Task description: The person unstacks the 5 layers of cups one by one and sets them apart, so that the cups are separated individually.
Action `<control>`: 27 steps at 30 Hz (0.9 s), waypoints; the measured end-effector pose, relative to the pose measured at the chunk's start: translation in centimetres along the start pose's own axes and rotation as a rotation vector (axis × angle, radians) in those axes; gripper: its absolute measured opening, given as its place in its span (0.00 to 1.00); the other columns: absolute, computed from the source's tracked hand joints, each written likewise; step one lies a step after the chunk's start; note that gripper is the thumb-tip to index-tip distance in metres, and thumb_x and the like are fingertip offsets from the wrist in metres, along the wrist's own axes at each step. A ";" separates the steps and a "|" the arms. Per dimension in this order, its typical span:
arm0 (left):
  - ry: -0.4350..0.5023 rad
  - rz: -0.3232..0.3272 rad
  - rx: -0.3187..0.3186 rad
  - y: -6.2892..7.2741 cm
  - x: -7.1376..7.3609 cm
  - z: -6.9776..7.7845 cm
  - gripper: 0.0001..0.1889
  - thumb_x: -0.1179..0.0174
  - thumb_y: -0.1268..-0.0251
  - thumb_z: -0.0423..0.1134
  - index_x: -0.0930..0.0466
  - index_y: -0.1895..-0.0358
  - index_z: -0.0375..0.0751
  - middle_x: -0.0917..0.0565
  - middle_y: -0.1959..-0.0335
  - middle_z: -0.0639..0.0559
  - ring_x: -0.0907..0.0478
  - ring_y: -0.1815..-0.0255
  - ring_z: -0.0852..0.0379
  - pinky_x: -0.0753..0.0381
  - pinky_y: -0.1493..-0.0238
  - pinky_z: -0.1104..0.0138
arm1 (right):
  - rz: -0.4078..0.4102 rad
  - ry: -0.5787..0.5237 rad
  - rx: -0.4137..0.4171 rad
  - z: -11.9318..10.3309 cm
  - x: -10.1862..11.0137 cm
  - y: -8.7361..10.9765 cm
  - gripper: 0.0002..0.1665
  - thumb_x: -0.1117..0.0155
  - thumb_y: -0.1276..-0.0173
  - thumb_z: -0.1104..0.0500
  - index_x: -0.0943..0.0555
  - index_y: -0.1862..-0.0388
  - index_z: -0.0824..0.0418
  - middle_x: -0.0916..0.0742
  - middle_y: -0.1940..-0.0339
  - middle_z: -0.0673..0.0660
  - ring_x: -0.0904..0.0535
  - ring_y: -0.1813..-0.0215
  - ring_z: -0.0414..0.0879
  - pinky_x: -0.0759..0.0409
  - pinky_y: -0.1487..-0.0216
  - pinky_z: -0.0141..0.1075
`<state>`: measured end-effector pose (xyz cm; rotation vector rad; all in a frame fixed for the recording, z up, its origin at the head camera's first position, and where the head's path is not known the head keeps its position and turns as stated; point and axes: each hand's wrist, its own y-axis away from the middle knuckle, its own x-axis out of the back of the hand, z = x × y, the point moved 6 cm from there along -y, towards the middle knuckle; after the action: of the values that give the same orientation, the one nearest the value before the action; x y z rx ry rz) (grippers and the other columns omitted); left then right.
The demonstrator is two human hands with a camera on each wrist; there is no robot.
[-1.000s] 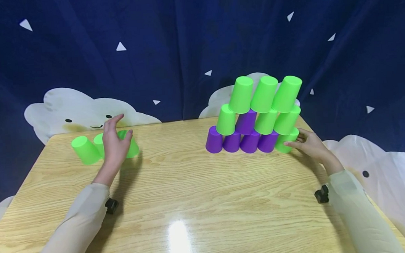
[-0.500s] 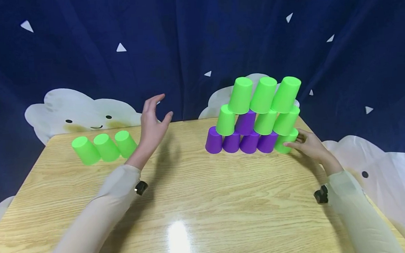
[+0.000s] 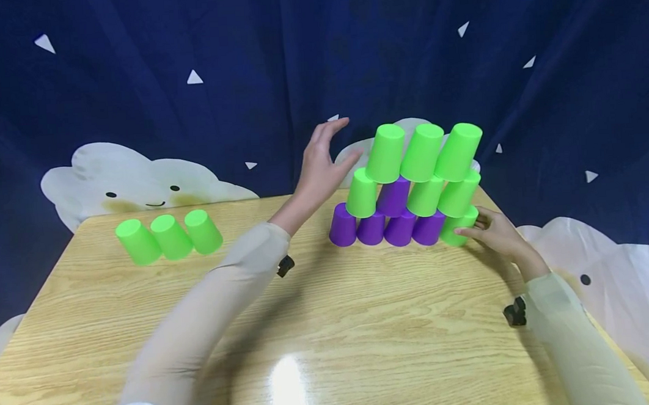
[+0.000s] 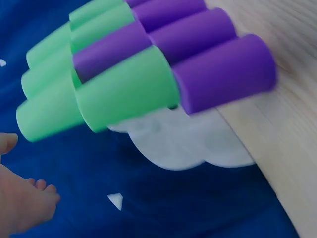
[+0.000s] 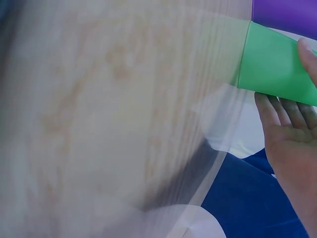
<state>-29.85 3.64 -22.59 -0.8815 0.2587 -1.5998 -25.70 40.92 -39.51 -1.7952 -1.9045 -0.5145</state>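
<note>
Upside-down plastic cups form a three-tier stack at the right of the table. Its top tier has three green cups; the middle mixes green with one purple cup. Several purple cups and, at the right end, a green cup make up the bottom. My right hand holds that end cup, thumb in front, other fingers along its outer side. Holding nothing, my left hand is raised just left of the top tier, thumb and fingers spread apart. The left wrist view shows its fingers beside the green cups.
Three more green cups stand upside down in a row at the table's far left. Behind the wooden table hangs a dark blue curtain with white clouds and triangles. A wrist camera sits under the right sleeve.
My left hand has swept right and upward from the row of three green cups to the stack's upper left, carrying nothing. The right hand has stayed at the end cup.
</note>
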 end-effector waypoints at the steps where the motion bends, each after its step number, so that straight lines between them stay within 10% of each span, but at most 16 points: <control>1: 0.016 -0.024 0.014 -0.3 -0.7 0.3 0.29 0.36 0.34 0.38 0.32 0.31 0.37 0.30 0.33 0.45 0.36 0.30 0.55 0.38 0.32 0.73 | -0.002 -0.001 0.000 0.1 0.0 0.0 0.40 0.31 0.33 0.53 0.35 0.29 0.71 0.17 0.47 0.51 0.22 0.52 0.25 0.21 0.53 0.22; 12: 0.061 -0.110 0.064 -2.5 -4.8 2.0 0.30 0.36 0.33 0.39 0.33 0.30 0.36 0.29 0.34 0.47 0.34 0.32 0.60 0.39 0.34 0.79 | -0.003 -0.011 0.006 0.0 0.1 -0.1 0.40 0.31 0.33 0.54 0.35 0.29 0.71 0.18 0.46 0.53 0.22 0.51 0.26 0.21 0.53 0.22; 27: 0.137 -0.132 0.080 -2.8 -5.2 2.3 0.28 0.38 0.31 0.34 0.34 0.31 0.36 0.25 0.35 0.46 0.30 0.34 0.60 0.37 0.36 0.82 | 0.003 0.028 -0.005 0.0 0.1 -0.1 0.41 0.31 0.33 0.52 0.35 0.29 0.70 0.19 0.43 0.61 0.23 0.52 0.24 0.21 0.53 0.21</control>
<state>-30.55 9.83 -21.33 -0.7409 0.2348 -1.7845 -25.76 41.00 -39.45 -1.7852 -1.8829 -0.5410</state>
